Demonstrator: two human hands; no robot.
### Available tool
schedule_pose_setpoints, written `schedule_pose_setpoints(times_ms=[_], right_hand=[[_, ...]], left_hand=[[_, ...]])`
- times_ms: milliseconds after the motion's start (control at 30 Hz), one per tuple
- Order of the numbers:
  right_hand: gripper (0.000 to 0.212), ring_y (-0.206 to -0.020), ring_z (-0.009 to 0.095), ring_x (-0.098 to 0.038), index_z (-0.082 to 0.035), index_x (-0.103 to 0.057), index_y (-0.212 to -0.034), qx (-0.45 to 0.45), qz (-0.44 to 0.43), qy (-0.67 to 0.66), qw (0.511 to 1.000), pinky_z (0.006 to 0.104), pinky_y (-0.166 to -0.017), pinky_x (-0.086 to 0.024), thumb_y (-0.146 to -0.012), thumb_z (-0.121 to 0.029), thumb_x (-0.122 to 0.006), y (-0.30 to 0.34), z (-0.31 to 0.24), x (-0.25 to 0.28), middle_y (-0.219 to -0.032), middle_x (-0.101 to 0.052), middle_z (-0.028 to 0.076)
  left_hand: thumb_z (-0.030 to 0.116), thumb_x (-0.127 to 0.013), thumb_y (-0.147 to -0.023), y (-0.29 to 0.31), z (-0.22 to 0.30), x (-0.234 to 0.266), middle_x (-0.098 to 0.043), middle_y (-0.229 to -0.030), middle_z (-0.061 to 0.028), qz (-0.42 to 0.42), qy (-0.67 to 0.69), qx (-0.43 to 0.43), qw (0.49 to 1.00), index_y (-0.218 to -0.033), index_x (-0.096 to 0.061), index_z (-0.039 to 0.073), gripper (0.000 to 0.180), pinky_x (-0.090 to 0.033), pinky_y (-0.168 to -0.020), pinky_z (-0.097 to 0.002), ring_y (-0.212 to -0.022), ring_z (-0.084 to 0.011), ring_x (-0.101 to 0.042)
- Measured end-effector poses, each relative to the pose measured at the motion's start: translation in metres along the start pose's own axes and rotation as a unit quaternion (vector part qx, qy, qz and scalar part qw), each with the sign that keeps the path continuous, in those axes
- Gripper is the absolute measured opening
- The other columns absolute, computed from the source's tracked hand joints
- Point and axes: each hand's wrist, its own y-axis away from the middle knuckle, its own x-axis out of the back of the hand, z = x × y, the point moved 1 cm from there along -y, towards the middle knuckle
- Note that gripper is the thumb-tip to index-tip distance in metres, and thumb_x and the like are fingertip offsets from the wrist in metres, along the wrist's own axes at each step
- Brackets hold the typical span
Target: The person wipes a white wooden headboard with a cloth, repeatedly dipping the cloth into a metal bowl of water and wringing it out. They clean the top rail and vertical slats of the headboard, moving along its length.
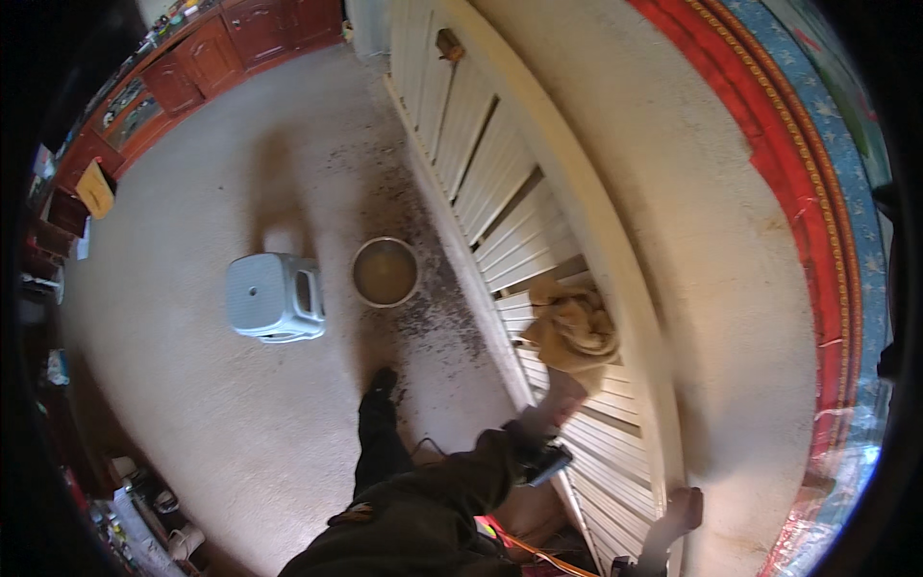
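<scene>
Cream slatted panel [601, 207] looks stiff and heavy, best held by its rim, where the right hand [685, 508] curls, fingertips hidden. Farther up, the left hand [567, 389] has a bunched tan cloth [574, 329], likely soft, against the slats; how tightly, I cannot tell. Beyond, a bowl [362, 250] holds something murky.

On the floor [183, 394] before me, the stool [258, 291] stands left of the basin [386, 272]. Right of both is the panel [543, 238], with my cloth [577, 332] against it.
</scene>
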Motion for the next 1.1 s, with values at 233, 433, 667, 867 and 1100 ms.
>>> schedule_pose_setpoints(times_ms=[233,433,667,867,1100], right_hand=[[0.038,-0.07,0.015,-0.035,-0.005,-0.041,-0.075,-0.032,0.019,-0.036,0.999,0.0342,-0.063,-0.031,-0.104,-0.025,-0.057,0.002,0.008,-0.002,-0.07,-0.034,0.001],[0.038,-0.067,0.019,-0.041,-0.002,-0.051,-0.077,0.043,0.025,0.034,0.998,0.0369,-0.059,-0.035,-0.106,-0.026,-0.052,-0.002,-0.005,-0.005,-0.074,-0.045,0.005],[0.051,-0.06,0.024,-0.051,0.003,-0.06,-0.077,0.109,-0.002,0.039,0.993,0.0382,-0.051,-0.037,-0.109,-0.033,-0.044,0.0,-0.008,-0.003,-0.069,-0.055,0.011],[0.051,-0.06,0.026,-0.053,0.002,-0.066,-0.089,0.102,0.02,0.01,0.994,0.0389,-0.051,-0.043,-0.112,-0.039,-0.047,0.005,0.017,0.0,-0.074,-0.06,0.012],[0.05,-0.06,0.026,-0.054,0.002,-0.067,-0.09,0.069,0.046,0.082,0.993,0.0388,-0.051,-0.043,-0.112,-0.039,-0.048,0.007,0.021,-0.006,-0.075,-0.061,0.012]], left_hand=[[0.039,-0.045,-0.109,0.007,-0.021,0.057,-0.05,-0.15,-0.0079,-0.206,0.364,0.044,0.907,-0.15,-0.048,0.016,0.047,-0.035,-0.12,-0.0483,-0.138,-0.0281,-0.047],[0.041,-0.039,-0.11,-0.007,-0.035,0.204,-0.052,-0.147,-0.0064,-0.029,-0.007,0.006,1.0,-0.147,-0.051,0.016,0.046,-0.035,-0.119,-0.0424,-0.136,-0.0244,-0.048],[0.038,-0.043,-0.113,-0.033,0.0,0.161,-0.055,-0.124,-0.0035,0.226,0.114,0.093,0.963,-0.125,-0.054,0.019,0.025,-0.043,-0.112,-0.0388,-0.118,-0.0218,-0.053],[0.039,-0.079,-0.093,-0.09,0.086,0.054,-0.069,-0.137,-0.001,0.088,0.493,0.159,0.851,-0.133,-0.069,0.021,0.045,-0.052,-0.106,-0.0348,-0.125,-0.0161,-0.064],[0.049,-0.045,-0.11,-0.165,0.061,0.149,-0.043,-0.163,-0.0037,-0.127,0.511,0.032,0.849,-0.16,-0.041,0.021,0.058,-0.027,-0.128,-0.0454,-0.15,-0.0254,-0.039]])
